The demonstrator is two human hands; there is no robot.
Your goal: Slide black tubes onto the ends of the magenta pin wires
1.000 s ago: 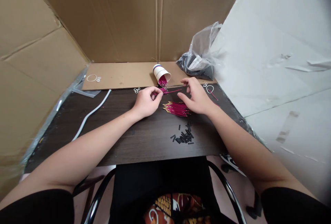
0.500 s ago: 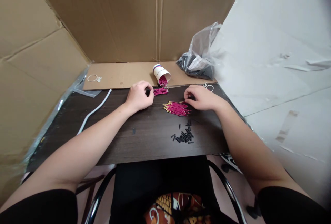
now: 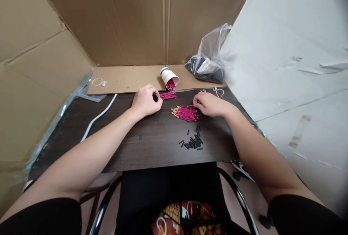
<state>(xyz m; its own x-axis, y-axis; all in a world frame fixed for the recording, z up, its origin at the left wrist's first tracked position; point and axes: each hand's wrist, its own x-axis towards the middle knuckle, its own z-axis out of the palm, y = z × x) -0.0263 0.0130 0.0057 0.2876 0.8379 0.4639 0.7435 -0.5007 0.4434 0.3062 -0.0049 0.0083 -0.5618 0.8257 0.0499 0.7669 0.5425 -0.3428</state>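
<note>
My left hand [image 3: 146, 101] is curled shut on a small bundle of magenta wires [image 3: 168, 95] that juts out to its right on the dark table [image 3: 122, 133]. My right hand [image 3: 210, 104] rests on the table with fingers curled, its fingertips at the right end of a larger pile of magenta wires with gold tips [image 3: 185, 113]. What those fingers hold is hidden. A tipped paper cup [image 3: 169, 76] with more magenta wires lies just beyond. Several short black tubes [image 3: 192, 142] lie nearer me.
A cardboard sheet [image 3: 127, 78] covers the table's back, with cardboard walls behind and left. A plastic bag of black parts [image 3: 209, 61] sits back right. White rings [image 3: 98, 82] lie at the left, more white rings [image 3: 219, 92] by my right hand, and a white cord [image 3: 96, 117] crosses the left.
My left hand moved left and up with its bundle of wires. My right hand closed from spread fingers and settled at the right end of the larger pile.
</note>
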